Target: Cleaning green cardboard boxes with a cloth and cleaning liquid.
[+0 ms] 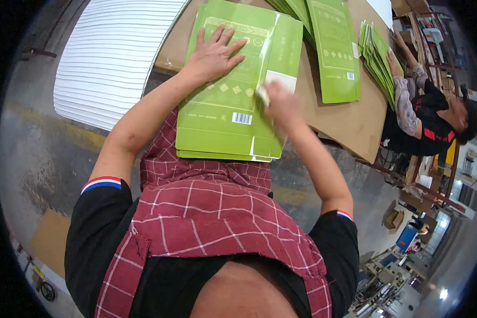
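Note:
A stack of flat green printed cartons [206, 135] lies on the table in front of me, its near end reaching over the edge by my apron. My left hand [214, 55] rests flat on the top carton with the fingers spread. Lower down on the right side, my right hand [282, 106] is curled and smeared by motion. A small pale thing [262, 95] shows at its fingertips, too blurred to name. It is over the carton's long fold line, beside a white panel [282, 80].
A tall pile of white sheets [106, 63] stands to the left. More green cartons [336, 79] lie on the brown tabletop [349, 127] to the right. Beyond them, a co-worker [424, 114] has hands on a fanned bundle of green cartons [379, 61]. Shelving [444, 53] stands behind.

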`<state>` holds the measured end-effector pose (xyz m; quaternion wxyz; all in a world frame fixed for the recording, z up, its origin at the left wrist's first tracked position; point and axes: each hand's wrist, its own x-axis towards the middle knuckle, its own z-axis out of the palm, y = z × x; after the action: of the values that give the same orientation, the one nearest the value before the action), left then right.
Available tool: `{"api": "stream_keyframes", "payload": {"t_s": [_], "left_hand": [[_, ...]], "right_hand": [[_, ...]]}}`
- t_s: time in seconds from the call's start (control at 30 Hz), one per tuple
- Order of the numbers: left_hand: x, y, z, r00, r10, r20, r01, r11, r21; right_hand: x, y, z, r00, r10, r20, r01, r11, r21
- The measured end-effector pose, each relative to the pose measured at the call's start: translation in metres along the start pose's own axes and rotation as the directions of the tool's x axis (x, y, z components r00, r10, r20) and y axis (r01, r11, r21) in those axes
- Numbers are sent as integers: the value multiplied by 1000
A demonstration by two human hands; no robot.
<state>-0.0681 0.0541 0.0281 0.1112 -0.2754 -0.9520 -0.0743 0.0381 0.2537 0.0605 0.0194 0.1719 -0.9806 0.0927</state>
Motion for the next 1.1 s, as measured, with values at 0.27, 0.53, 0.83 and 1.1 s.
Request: {"api": "stream_keyframes", "payload": {"t_s": [0.27,0.53,0.83,1.1], "left_hand": [[3,6,-3,996,-25,82,31,997,-72],[1,2,-10,988,-60,139,69,996,-59],[5,0,2,998,-34,55,37,997,-65],[2,2,2,993,-72,91,75,997,-28]], "right_hand": [[132,58,16,936,14,-351,-125,947,-296],[-42,-39,3,983,-90,-161,59,980,-191],[2,-21,7,976,-36,-217,-21,967,-255],[-47,-47,14,965,-72,-252,18,978,-210]]}}
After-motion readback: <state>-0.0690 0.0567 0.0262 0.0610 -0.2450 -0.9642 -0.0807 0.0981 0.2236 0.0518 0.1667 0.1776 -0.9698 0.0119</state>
